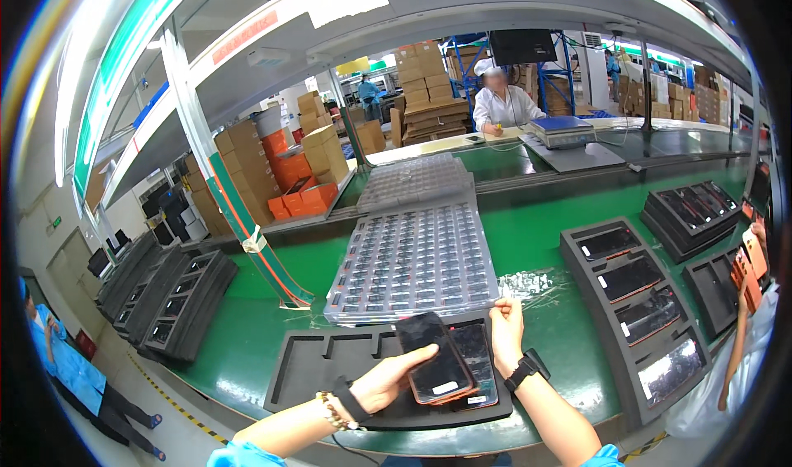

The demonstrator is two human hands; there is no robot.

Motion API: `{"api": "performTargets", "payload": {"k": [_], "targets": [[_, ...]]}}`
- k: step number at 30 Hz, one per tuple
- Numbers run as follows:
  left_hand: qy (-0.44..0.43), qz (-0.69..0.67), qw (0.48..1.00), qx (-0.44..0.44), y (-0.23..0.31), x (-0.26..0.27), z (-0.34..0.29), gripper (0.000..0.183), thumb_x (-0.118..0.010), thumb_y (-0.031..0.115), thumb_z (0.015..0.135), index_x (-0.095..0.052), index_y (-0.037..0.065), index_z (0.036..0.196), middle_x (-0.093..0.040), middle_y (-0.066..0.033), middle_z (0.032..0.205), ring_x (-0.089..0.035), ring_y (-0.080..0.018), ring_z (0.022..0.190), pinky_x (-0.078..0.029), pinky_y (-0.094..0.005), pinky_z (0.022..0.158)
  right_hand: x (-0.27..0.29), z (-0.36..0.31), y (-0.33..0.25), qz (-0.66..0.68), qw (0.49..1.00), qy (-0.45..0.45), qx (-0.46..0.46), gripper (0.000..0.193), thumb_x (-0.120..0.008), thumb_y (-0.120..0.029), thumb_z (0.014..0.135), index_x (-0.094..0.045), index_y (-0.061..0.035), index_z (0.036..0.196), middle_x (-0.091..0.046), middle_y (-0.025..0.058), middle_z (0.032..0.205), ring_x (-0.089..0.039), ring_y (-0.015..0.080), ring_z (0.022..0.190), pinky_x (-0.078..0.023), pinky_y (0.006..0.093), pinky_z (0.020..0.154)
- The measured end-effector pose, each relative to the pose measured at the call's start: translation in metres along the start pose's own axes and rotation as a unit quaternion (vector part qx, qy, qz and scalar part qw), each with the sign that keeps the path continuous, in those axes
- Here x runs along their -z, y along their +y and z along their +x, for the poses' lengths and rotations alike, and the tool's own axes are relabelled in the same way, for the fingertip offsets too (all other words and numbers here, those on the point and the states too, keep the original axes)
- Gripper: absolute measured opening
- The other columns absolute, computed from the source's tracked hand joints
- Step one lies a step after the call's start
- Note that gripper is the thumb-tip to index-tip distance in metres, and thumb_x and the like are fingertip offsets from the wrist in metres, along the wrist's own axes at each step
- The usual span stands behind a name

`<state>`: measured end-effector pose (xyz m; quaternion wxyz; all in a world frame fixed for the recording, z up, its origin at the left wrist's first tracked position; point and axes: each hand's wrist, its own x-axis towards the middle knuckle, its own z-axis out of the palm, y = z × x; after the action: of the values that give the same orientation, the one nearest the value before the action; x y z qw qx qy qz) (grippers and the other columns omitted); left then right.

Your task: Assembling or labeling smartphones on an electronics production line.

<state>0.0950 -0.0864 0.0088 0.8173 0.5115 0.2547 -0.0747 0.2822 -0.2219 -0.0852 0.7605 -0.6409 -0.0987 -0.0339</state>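
The left hand (389, 383) is holding a dark phone (440, 368) over the black tray (305, 365); another phone (478, 353) is lying inside. Behind that tray, the right hand (506, 328) is pinching its fingers close beside a clear tray (412, 312) of small parts (412, 257).

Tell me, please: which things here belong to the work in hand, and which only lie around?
Seemingly in use:
phone in the left hand
second phone in the foam tray
right hand, near the clear parts tray

Probably just around:
blue-topped scale
cardboard boxes
orange boxes
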Motion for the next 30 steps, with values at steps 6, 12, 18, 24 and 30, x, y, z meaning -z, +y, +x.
{"api": "performTargets", "payload": {"k": [6, 12, 18, 24, 30], "targets": [[-0.009, 0.094, 0.994, 0.049, -0.002, -0.053, 0.014, 0.049, -0.077, 0.042, 0.088, -0.069, 0.006, 0.121, -0.071, -0.0027, 0.116, -0.062, -0.0130, 0.106, -0.046, -0.0279, 0.096, 0.003, 0.002, -0.002, 0.173, 0.975, 0.089, -0.107, 0.017, -0.049, -0.012, 0.100, -0.047, -0.0180, 0.116, -0.054, -0.0003, 0.096, -0.056, 0.0090, 0.085, -0.047, 0.0258, 0.073], [-0.014, 0.058, 0.998, 0.033, -0.005, -0.037, 0.019, 0.045, -0.075, 0.044, 0.089, -0.070, 0.009, 0.117, -0.071, -0.0003, 0.110, -0.061, -0.0127, 0.102, -0.044, -0.0295, 0.095, 0.007, 0.003, -0.007, 0.154, 0.985, 0.037, -0.062, 0.014, -0.048, -0.005, 0.099, -0.048, -0.0070, 0.112, -0.057, 0.0028, 0.087, -0.055, 0.0093, 0.071, -0.046, 0.0238, 0.065], [-0.033, 0.000, 0.999, 0.033, -0.013, -0.042, 0.028, 0.040, -0.074, 0.043, 0.091, -0.070, 0.012, 0.115, -0.070, 0.0004, 0.112, -0.060, -0.0148, 0.101, -0.044, -0.0313, 0.091, 0.009, 0.012, 0.005, 0.186, 0.980, 0.014, -0.067, 0.013, -0.049, -0.004, 0.098, -0.049, -0.0063, 0.111, -0.058, 0.0026, 0.082, -0.054, 0.0090, 0.067, -0.046, 0.0232, 0.061], [-0.058, 0.030, 0.998, 0.000, -0.009, -0.050, 0.021, 0.041, -0.075, 0.035, 0.091, -0.070, 0.002, 0.115, -0.071, -0.0054, 0.111, -0.064, -0.0134, 0.102, -0.048, -0.0309, 0.095, 0.012, 0.015, 0.010, 0.183, 0.980, 0.006, -0.075, 0.012, -0.051, -0.005, 0.097, -0.050, -0.0063, 0.109, -0.060, 0.0030, 0.080, -0.053, 0.0090, 0.062, -0.046, 0.0230, 0.059], [-0.052, 0.064, 0.994, -0.068, 0.010, -0.035, -0.006, 0.033, -0.077, 0.022, 0.090, -0.072, -0.006, 0.107, -0.074, -0.0064, 0.102, -0.068, -0.0103, 0.086, -0.055, -0.0268, 0.080, 0.011, 0.005, -0.003, 0.170, 0.981, 0.002, -0.094, 0.011, -0.050, -0.004, 0.097, -0.051, -0.0070, 0.107, -0.058, 0.0011, 0.079, -0.051, 0.0081, 0.067, -0.044, 0.0223, 0.064]]}}
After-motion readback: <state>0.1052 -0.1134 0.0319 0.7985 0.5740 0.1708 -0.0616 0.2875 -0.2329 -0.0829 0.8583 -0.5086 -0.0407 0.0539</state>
